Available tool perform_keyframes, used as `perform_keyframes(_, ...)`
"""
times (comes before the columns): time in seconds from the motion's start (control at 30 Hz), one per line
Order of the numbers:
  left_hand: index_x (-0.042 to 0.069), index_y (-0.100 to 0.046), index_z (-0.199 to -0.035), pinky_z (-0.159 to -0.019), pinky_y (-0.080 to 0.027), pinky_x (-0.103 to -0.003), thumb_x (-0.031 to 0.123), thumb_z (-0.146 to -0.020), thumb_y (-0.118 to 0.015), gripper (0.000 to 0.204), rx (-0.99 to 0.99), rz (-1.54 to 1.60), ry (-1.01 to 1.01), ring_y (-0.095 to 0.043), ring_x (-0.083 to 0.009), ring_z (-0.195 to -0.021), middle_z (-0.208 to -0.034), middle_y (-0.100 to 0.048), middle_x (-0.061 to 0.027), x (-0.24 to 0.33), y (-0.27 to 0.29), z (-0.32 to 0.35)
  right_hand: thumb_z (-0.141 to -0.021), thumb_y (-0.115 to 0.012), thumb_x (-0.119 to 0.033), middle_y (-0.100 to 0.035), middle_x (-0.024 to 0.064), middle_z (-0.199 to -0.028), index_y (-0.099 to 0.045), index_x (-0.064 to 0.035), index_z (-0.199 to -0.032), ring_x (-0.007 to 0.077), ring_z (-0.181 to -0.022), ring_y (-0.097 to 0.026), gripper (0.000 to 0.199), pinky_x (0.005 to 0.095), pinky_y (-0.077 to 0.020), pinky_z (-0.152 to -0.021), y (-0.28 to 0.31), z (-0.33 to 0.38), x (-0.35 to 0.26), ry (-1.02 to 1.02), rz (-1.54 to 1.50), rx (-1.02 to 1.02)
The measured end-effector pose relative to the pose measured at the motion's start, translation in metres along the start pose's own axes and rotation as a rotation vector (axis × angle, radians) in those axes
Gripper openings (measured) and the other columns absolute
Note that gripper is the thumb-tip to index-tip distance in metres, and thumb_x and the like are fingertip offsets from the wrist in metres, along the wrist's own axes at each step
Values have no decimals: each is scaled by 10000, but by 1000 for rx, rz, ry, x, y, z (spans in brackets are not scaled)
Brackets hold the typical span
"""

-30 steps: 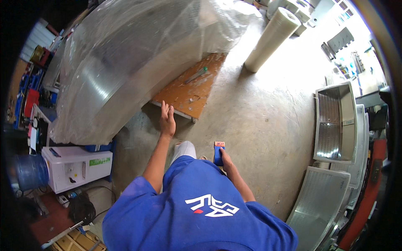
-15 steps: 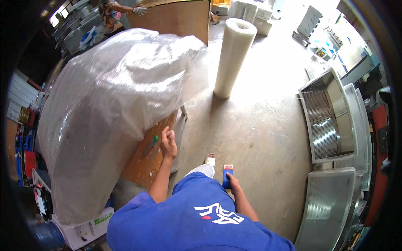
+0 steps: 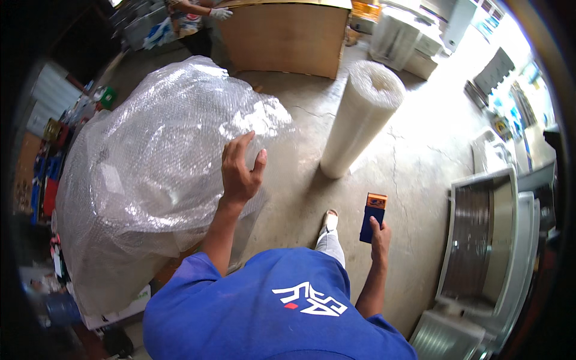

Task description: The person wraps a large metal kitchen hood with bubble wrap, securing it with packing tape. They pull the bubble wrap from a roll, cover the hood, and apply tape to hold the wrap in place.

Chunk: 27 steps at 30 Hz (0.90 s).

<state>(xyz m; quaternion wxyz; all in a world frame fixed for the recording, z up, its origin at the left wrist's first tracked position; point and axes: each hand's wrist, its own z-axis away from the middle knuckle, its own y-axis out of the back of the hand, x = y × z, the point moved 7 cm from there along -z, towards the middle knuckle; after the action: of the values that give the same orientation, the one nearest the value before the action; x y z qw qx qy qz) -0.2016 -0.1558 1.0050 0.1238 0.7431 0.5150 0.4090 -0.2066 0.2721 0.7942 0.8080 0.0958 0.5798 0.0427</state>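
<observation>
My left hand point(image 3: 241, 174) is raised with its fingers apart and nothing in them. It hovers at the right edge of a large clear bubble wrap sheet point(image 3: 144, 150); whether it touches the sheet I cannot tell. The sheet lies crumpled over a wooden table and hides nearly all of it. Lower on the right, my right hand point(image 3: 380, 235) grips a small flat pack point(image 3: 373, 219), dark blue with an orange end. Its thumb presses on the blue face. Ahead of me, a thick bubble wrap roll point(image 3: 363, 120) stands upright on the concrete floor.
A brown board-sided crate point(image 3: 285, 39) stands at the back. Beside it is another person's gloved hand point(image 3: 221, 13). Metal hoods with mesh panels point(image 3: 474, 234) line the right side. A blue water bottle point(image 3: 62, 309) and clutter lie at the left.
The bubble wrap sheet has sunk lower over the table, and the green-handled tool there is now hidden. My left hand has risen with its fingers spreading; my right hand has moved forward with the pack.
</observation>
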Motion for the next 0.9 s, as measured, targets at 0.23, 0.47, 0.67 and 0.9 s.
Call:
perform_keyframes(0.23,33,-461,-1402,-1176,-193,-510,496,-809,-690,787,-276,-670,294,-318,-376,-1409,-1445,-442,-216,-60,-92,-46,-851,-660,-152,-645,48,-835,-617,48,-1048,136,-805,-577,284,303,-482,-752,-20,-142,-241,534,118,-305)
perform_keyframes(0.47,41,-581,-1312,-1204,-91,-513,503,-790,-707,709,-551,-809,449,-371,-301,-1392,-1387,-532,-173,-70,-120,-55,-812,-755,-234,-645,198,-839,-599,8,-925,401,-801,-626,309,461,-493,-714,-69,-275,-376,950,750,-89)
perform_keyframes(0.67,48,-742,-989,-1207,-58,-533,301,-867,-659,293,-766,-786,530,-478,-263,-1304,-1240,-646,-93,-61,-128,-52,-765,-769,-337,-655,189,-791,-577,-18,-849,373,-715,-628,381,431,-472,-727,-105,-345,-332,888,1039,-63)
perform_keyframes(0.9,38,-658,-932,-1189,-156,-541,110,-902,-582,109,-635,-502,533,-561,-271,-1172,-1046,-651,-124,-63,-136,-71,-777,-749,-335,-673,215,-840,-582,-6,-927,408,-776,-643,399,466,-491,-766,-95,-370,-339,673,1110,-139)
